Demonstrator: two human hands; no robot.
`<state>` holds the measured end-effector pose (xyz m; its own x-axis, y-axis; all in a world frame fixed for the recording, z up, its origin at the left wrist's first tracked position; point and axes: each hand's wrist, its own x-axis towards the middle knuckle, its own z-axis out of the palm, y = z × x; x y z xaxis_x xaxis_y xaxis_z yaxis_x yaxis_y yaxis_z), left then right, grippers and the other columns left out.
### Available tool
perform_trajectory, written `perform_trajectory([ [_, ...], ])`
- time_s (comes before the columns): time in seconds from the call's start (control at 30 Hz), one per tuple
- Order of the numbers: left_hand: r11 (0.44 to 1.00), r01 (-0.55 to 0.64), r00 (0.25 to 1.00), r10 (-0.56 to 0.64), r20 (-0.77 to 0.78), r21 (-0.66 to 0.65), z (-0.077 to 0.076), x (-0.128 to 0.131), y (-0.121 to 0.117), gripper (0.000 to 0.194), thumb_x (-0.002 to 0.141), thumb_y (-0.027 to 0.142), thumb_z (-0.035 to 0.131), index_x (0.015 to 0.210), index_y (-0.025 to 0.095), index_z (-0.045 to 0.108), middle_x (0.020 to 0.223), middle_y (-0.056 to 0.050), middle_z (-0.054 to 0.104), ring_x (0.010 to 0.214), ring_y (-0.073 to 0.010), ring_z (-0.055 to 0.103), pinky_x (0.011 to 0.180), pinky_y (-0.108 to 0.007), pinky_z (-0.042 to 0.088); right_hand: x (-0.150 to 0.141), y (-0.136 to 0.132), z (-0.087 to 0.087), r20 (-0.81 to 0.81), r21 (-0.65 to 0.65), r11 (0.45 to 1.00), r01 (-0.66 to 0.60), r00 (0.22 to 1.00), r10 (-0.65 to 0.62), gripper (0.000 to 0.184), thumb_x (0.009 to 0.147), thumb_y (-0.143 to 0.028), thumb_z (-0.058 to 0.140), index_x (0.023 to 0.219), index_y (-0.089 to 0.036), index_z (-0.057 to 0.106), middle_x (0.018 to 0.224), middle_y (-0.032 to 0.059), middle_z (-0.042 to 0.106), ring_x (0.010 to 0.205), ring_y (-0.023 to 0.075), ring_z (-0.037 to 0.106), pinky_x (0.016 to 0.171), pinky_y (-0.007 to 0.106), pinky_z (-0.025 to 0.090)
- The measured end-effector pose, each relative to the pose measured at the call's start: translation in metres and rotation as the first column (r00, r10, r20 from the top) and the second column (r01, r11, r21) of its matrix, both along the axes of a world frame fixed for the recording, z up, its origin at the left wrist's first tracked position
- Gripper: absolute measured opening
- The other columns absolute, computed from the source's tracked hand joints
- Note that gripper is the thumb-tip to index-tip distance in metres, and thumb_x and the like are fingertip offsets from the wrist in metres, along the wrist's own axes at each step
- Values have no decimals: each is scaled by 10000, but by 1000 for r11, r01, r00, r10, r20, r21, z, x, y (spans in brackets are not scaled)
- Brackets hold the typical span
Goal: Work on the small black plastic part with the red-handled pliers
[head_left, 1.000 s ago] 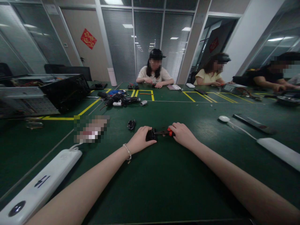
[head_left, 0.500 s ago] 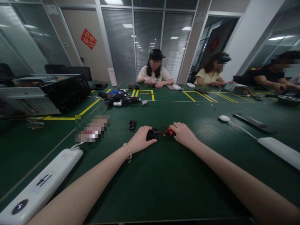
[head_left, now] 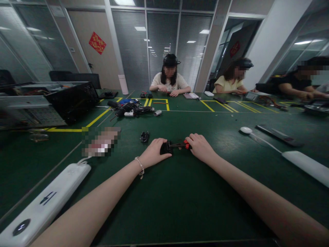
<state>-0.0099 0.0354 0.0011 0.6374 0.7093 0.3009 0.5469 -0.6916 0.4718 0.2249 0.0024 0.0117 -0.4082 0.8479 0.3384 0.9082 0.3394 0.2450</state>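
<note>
My left hand (head_left: 156, 151) is closed around a small black part (head_left: 166, 147), steadying it low over the green table (head_left: 164, 206). In my right hand (head_left: 199, 145) are red-handled pliers (head_left: 186, 144), their dark jaws pointing left. The jaw tips meet the right side of the black part; whether they grip any piece of it is too small to tell. Just beyond my left hand lies another small black piece (head_left: 144, 137).
A pile of tools and cables (head_left: 131, 108) lies farther back. To the left are an open computer case (head_left: 77, 104) and a white power bank (head_left: 46, 202). At right are a white mouse-like object (head_left: 246, 130) and a white bar (head_left: 305, 164). Several people sit across the table.
Both hands hold almost the same position. The black part and the pliers have barely shifted.
</note>
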Motion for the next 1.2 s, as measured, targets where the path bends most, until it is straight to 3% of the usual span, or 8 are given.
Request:
perform_trajectory([
  [0.37, 1000, 7, 1000, -7, -11, -6, 4, 0, -2, 504, 710, 453, 574, 1115, 183, 442, 1128, -87, 494, 1073, -248, 434, 894, -389, 367, 0, 1, -2, 27, 41, 999, 22, 999, -24, 320, 687, -92, 446, 999, -139, 501, 997, 117, 509, 894, 232, 448, 765, 354, 331],
  [0.7, 1000, -4, 1000, 4, -4, -16, 0, 0, 0, 518, 706, 465, 569, 1121, 184, 439, 1125, -88, 494, 1069, -247, 436, 885, -385, 371, -1, 1, -2, 16, -9, 999, 33, 999, -33, 312, 706, -87, 436, 1006, -145, 498, 1011, 115, 522, 909, 226, 465, 776, 361, 345],
  [1.2, 1000, -1, 1000, 2, 15, -29, 1, 0, -1, 523, 686, 453, 600, 1105, 180, 447, 1103, -86, 501, 1049, -245, 451, 881, -383, 376, 3, 3, -2, -47, -7, 999, -46, 998, 45, 354, 655, -101, 522, 1007, -143, 522, 943, 94, 534, 825, 197, 475, 735, 316, 373],
])
